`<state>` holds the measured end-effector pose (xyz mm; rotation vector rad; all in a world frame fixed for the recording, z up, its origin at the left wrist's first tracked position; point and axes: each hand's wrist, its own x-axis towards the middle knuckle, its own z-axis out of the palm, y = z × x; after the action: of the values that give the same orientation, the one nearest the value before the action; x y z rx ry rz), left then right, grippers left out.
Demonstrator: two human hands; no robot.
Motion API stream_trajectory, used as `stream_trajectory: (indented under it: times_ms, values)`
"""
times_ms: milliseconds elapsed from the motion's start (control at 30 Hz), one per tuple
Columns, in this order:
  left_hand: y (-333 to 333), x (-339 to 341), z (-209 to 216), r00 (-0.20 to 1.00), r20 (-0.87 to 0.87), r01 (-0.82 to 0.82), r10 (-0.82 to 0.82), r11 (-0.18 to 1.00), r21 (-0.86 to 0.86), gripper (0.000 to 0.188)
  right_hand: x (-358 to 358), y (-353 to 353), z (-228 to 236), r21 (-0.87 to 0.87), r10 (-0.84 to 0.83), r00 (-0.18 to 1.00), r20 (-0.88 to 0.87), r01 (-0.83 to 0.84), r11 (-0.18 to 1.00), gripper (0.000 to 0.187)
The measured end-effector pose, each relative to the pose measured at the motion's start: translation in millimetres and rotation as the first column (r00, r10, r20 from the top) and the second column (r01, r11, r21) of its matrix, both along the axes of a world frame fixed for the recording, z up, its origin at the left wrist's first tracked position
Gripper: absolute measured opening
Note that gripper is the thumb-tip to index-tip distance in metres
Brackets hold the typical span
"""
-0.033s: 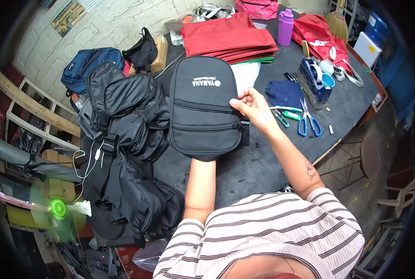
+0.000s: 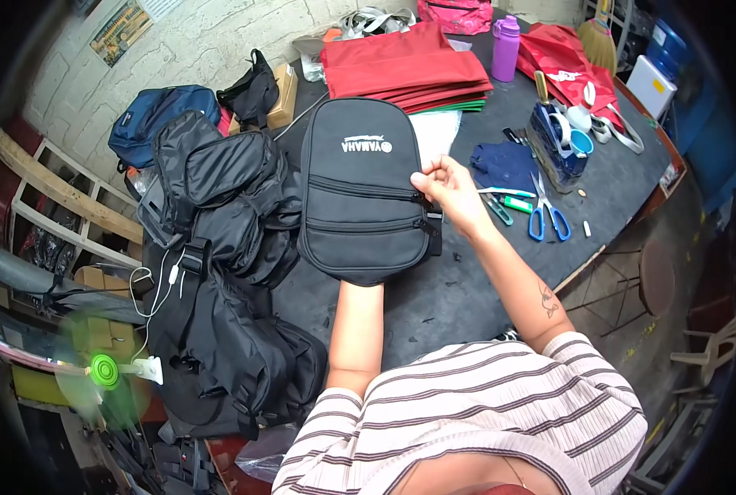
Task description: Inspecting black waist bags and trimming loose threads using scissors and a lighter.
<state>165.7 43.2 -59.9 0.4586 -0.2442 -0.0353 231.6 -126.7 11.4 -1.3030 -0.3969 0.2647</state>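
A black bag (image 2: pixel 364 186) with a rounded top, white print upside down to me and two zippers across its front is held up in front of me over the table. My left forearm (image 2: pixel 358 326) runs up beneath the bag's lower end; the left hand itself is hidden behind or inside it, so its fingers do not show. At the bag's right edge, by the end of the upper zipper, my right hand (image 2: pixel 450 194) has thumb and forefinger pinched together on the edge. A dark buckle or strap piece (image 2: pixel 436 238) sticks out below that hand.
Black bags (image 2: pixel 219 173) are piled along the left, with a blue bag (image 2: pixel 162 120) behind. Folded red fabric (image 2: pixel 401 66) lies at the back, beside a purple bottle (image 2: pixel 506 54). Scissors (image 2: pixel 548 216) and a tool holder (image 2: pixel 556 148) sit right. A green fan (image 2: pixel 104 371) spins lower left.
My right thumb has shifted very slightly to the right along the bag's edge. The bag and left arm look almost the same.
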Motion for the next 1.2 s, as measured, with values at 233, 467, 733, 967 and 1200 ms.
stream_trajectory:
  times_ms: [233, 467, 733, 967, 1200]
  values:
    - [13, -7, 1, 1.000, 0.020, 0.018, -0.018, 1.000, -0.025, 0.055, 11, 7, -1, 0.422, 0.355, 0.885, -0.302, -0.210, 0.882, 0.011]
    - [16, -4, -3, 0.999, 0.028, 0.022, -0.020, 0.998, -0.056, 0.055, -2, 1, 6, 0.132, 0.347, 0.934, -0.083, -0.335, 0.933, 0.047]
    - [52, 6, 9, 0.998, 0.065, 0.024, -0.019, 0.997, -0.079, 0.055, -43, -16, 57, -0.459, 0.633, 0.637, 0.440, -0.447, 0.768, 0.033]
    - [35, -26, -12, 0.986, 0.086, 0.152, -0.143, 0.983, -0.100, 0.054, 73, -54, 72, -0.441, 0.374, 0.894, 0.247, -0.240, 0.865, 0.028]
    - [27, -46, -25, 0.981, 0.106, 0.175, -0.162, 0.976, -0.126, 0.054, 58, -34, 39, 0.127, 0.452, 0.890, -0.064, -0.442, 0.888, 0.016]
